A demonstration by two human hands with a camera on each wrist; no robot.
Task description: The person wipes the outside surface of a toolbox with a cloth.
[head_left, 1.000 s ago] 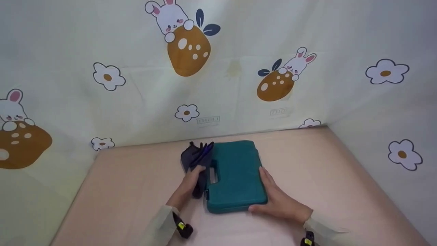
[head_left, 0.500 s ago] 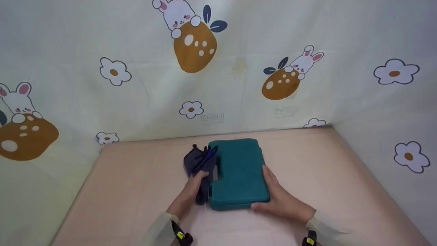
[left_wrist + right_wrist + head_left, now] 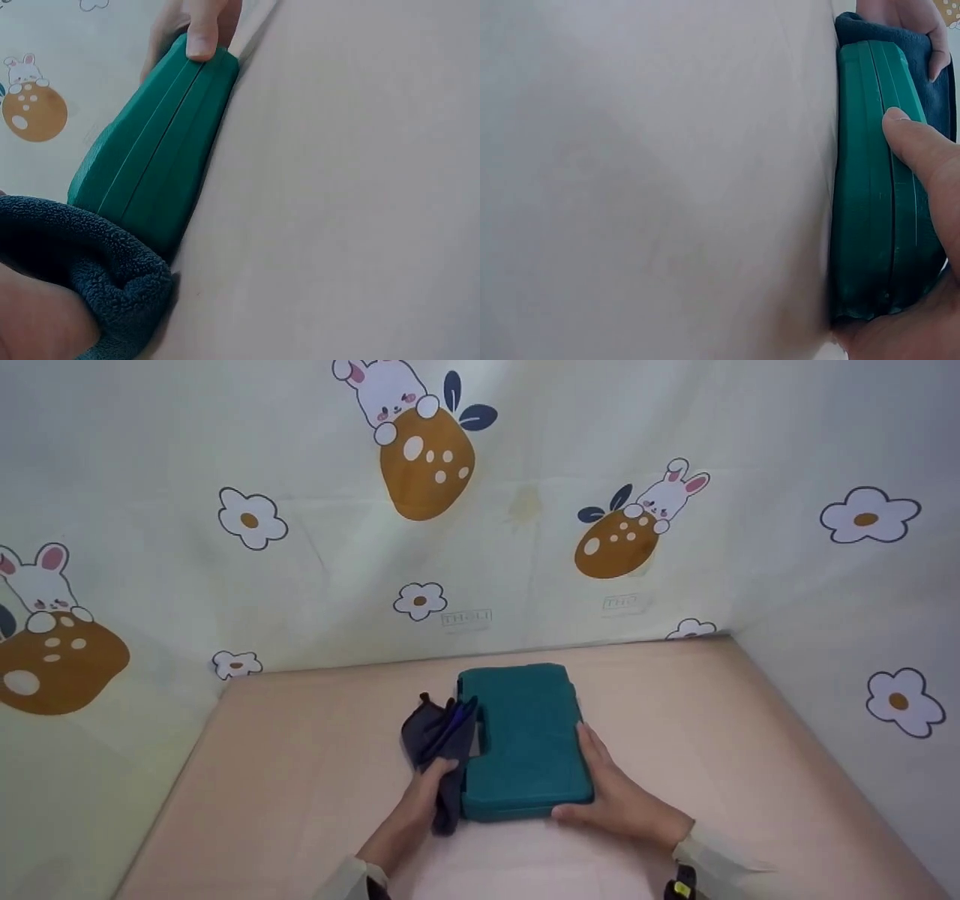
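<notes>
A teal green plastic case (image 3: 529, 735) with a handle cut-out on its left side lies flat on the table. My left hand (image 3: 420, 791) grips a dark bluish cloth (image 3: 442, 735), bunched in folds against the handle side of the case. The fluffy texture of the cloth (image 3: 127, 277) shows in the left wrist view. My right hand (image 3: 615, 795) holds the case by its near right corner. In the right wrist view the right thumb lies on the seam along the side of the case (image 3: 870, 195). Most left fingers are hidden behind the cloth.
The table (image 3: 300, 750) has a pale pinkish cover. Behind it hangs a light curtain (image 3: 525, 570) printed with rabbits and flowers, and a similar sheet (image 3: 840, 607) closes the right side.
My left hand has slid the cloth toward me along the case's left side. The right hand keeps its grip on the case. The head view has shifted slightly.
</notes>
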